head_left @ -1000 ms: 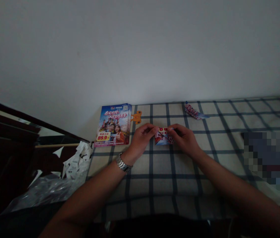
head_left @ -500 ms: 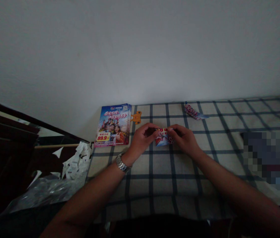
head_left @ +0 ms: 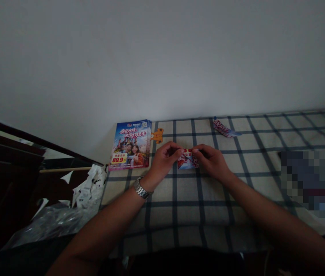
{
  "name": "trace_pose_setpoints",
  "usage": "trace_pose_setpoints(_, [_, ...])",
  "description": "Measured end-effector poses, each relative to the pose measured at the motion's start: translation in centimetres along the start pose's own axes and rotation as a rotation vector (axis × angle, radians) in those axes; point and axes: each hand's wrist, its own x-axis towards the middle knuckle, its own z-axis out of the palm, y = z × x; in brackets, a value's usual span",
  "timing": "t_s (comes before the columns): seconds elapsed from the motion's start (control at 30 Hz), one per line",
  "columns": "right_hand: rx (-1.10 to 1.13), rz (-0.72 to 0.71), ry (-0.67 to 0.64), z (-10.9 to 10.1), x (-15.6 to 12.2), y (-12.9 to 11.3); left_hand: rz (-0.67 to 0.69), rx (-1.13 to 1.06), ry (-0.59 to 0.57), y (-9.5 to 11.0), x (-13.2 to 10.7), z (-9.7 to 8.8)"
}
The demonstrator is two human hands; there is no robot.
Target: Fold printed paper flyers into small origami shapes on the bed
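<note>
A small folded piece of printed flyer paper (head_left: 186, 161), red, white and blue, rests on the checked cloth (head_left: 197, 199) between my two hands. My left hand (head_left: 164, 159), with a metal watch on its wrist, pinches the paper's left upper edge. From the other side, my right hand (head_left: 212, 161) pinches its right upper edge. Both hands have fingers curled onto the paper. A stack of colourful flyers (head_left: 130, 145) lies to the left of my left hand, against the wall.
Another folded paper piece (head_left: 223, 128) lies at the back near the wall. An orange bear figure (head_left: 158, 135) shows on the cloth beside the flyer stack. Torn white paper scraps (head_left: 89, 186) and a plastic bag (head_left: 53, 220) lie off the left edge. A blurred patch covers the right.
The hands and the folded paper have shifted slightly left and come closer together; the paper looks a little narrower between the fingers.
</note>
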Motion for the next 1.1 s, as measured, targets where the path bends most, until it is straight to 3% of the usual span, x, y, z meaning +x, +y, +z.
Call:
trace_pose_setpoints(0.47, [0.061, -0.009, 0.009, 0.0, 0.0, 0.5, -0.063, -0.104, -0.016, -0.5, 0.0, -0.2])
trace_pose_setpoints(0.77, [0.054, 0.014, 0.028, -0.1, 0.1, 0.4, -0.049, 0.071, -0.048, 0.2, 0.1, -0.6])
trace_pose_setpoints(0.9, [0.046, 0.017, 0.046, -0.2, 0.3, 0.7, -0.029, 0.037, -0.065, 0.0, 0.1, -0.6])
trace_pose_setpoints(1.1, [0.033, 0.027, 0.076, -0.3, 0.5, 1.2, -0.001, 0.061, 0.003, 0.5, 0.2, -0.3])
